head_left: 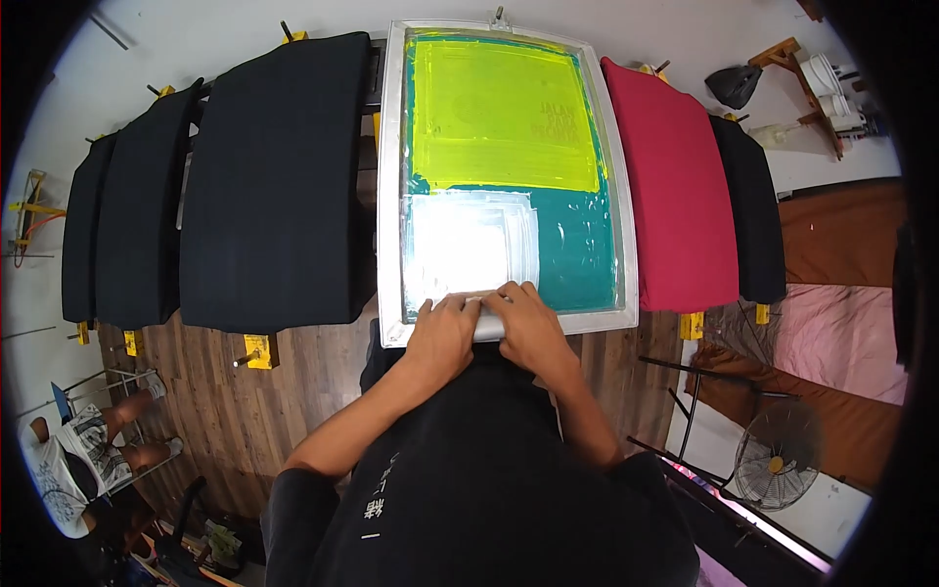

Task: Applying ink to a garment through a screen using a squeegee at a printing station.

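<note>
A silver screen-printing frame [394, 176] lies in front of me. Its teal mesh [579, 254] has a yellow-green block [489, 117] across the far part and white ink [455, 240] over the near left part. At the near edge, my left hand [442, 335] and my right hand [529, 328] are close together, fingers curled over a squeegee [479, 295]. Only a narrow strip of the squeegee shows between my hands; the rest of it is hidden under them. It sits at the near end of the white ink.
Black fabric-covered boards [279, 186] stand to the left. A red-covered board [675, 196] and another black one [753, 215] are on the right. A fan [778, 457] stands lower right; a person [98, 440] sits at lower left.
</note>
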Action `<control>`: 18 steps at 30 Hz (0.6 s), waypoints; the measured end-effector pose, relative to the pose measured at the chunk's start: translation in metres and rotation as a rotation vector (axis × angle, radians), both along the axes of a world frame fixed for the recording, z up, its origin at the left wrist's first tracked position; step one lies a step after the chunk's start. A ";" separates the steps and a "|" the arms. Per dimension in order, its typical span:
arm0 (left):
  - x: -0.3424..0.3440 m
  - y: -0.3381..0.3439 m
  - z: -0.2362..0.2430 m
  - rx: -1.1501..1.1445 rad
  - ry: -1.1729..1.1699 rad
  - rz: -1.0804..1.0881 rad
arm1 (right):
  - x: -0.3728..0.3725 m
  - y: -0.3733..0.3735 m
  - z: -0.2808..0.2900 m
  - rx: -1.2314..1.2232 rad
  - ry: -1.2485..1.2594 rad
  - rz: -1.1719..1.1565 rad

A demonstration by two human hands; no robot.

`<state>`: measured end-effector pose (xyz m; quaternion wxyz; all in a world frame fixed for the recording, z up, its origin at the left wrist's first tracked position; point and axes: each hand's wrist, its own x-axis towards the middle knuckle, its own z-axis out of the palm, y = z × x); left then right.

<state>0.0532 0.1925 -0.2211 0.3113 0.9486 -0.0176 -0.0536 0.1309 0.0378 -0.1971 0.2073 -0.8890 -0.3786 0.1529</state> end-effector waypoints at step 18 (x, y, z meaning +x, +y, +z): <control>0.111 0.057 -0.015 0.095 0.013 0.079 | 0.108 0.068 -0.011 -0.174 0.016 -0.015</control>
